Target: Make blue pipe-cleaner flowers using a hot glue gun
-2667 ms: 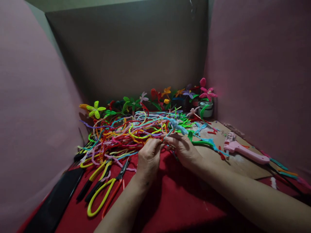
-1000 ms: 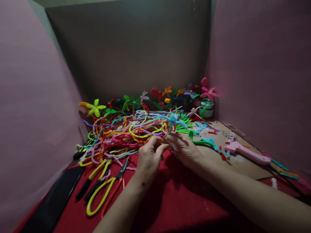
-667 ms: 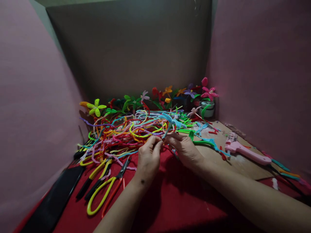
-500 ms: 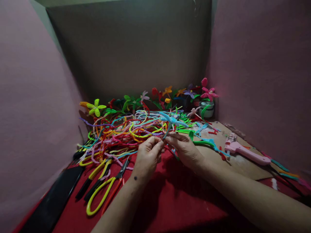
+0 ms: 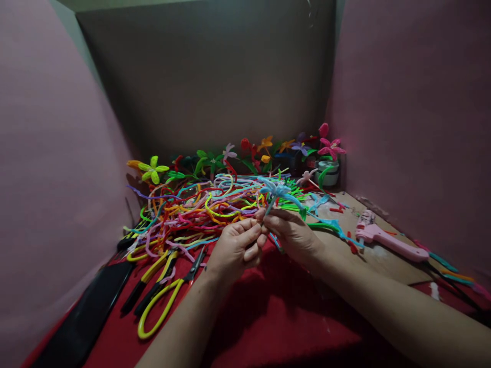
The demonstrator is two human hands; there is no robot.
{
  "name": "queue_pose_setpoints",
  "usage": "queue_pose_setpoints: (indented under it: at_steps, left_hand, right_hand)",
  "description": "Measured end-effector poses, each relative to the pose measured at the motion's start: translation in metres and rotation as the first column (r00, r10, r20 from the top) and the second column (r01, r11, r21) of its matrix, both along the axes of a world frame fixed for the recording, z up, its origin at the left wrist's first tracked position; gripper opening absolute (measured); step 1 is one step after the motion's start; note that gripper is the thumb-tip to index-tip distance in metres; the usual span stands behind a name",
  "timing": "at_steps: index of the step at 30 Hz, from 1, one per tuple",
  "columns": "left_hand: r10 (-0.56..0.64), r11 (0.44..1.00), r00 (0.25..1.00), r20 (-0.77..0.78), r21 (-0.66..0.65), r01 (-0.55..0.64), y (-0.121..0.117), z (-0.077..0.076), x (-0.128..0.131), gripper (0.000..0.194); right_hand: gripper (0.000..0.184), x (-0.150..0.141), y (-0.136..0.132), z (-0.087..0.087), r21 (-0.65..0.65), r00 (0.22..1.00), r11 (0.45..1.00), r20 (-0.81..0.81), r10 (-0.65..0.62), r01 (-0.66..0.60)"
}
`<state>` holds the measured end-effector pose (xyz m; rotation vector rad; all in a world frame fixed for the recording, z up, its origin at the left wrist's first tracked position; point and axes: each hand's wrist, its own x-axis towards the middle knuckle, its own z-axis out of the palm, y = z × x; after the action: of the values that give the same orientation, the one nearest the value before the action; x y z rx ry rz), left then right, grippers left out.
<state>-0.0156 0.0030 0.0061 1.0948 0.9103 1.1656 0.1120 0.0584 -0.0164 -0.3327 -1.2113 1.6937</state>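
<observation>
A light-blue pipe-cleaner flower (image 5: 276, 190) stands above my fingertips, tilted slightly, on a thin greyish stem. My left hand (image 5: 241, 246) pinches the lower part of that stem between thumb and fingers. Just beside it, my right hand (image 5: 289, 232) also has its fingers closed on the stem, a little higher up. The stem's lower end is hidden in my fingers. Behind both hands spreads a tangled heap of coloured pipe cleaners (image 5: 207, 209).
On the left lie yellow-handled scissors (image 5: 169, 306), pliers (image 5: 153, 271) and a black flat object (image 5: 84, 322). A pink glue gun (image 5: 391, 243) rests on a cardboard sheet (image 5: 387, 271) at right. Finished flowers, including a yellow one (image 5: 154, 169), line the back wall.
The blue flower has turned, its petals now appearing more bunched, and it has shifted slightly right. My left hand's fingers have changed their grip on the stem.
</observation>
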Motion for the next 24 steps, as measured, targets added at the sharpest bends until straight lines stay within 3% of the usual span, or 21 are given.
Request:
queue_pose_setpoints:
  at_steps: [2,5,7,8,13,17,24]
  left_hand:
    - [0.149,0.985,0.973,-0.177,0.117,-0.129,0.0,-0.002,0.004,0.017]
    - [0.424,0.887,0.803,-0.42,0.374,-0.272,0.0,-0.007,0.007,0.013]
    - [0.504,0.843,0.722,-0.474,0.453,-0.292,0.0,-0.01,0.006,0.012]
    - [0.508,0.841,0.717,-0.477,0.453,-0.295,0.001,-0.011,0.005,0.013]
    - [0.39,0.912,0.853,-0.347,0.273,-0.305,0.001,-0.006,0.002,0.016]
    - [0.271,0.958,0.95,-0.156,0.143,-0.249,0.002,-0.001,0.001,0.019]
    - [0.083,0.996,0.996,0.045,-0.016,-0.082,0.001,0.001,-0.002,0.016]
  right_hand:
    - [0.01,-0.001,0.001,-0.001,0.017,0.996,0.997,0.042,-0.08,0.08]
    - [0.008,-0.002,0.003,-0.003,0.024,0.985,0.988,0.078,-0.154,0.153]
    - [0.008,-0.003,0.002,-0.003,0.017,0.984,0.988,0.083,-0.155,0.155]
    - [0.009,-0.002,0.001,-0.001,0.025,0.985,0.989,0.089,-0.148,0.147]
    - [0.01,0.003,-0.004,0.007,0.165,0.98,0.982,0.162,-0.116,0.089]
    - [0.013,0.003,-0.001,0.005,0.162,0.981,0.982,0.15,-0.126,0.101]
    - [0.017,0.003,0.006,-0.003,0.092,0.996,0.996,0.091,-0.012,0.004]
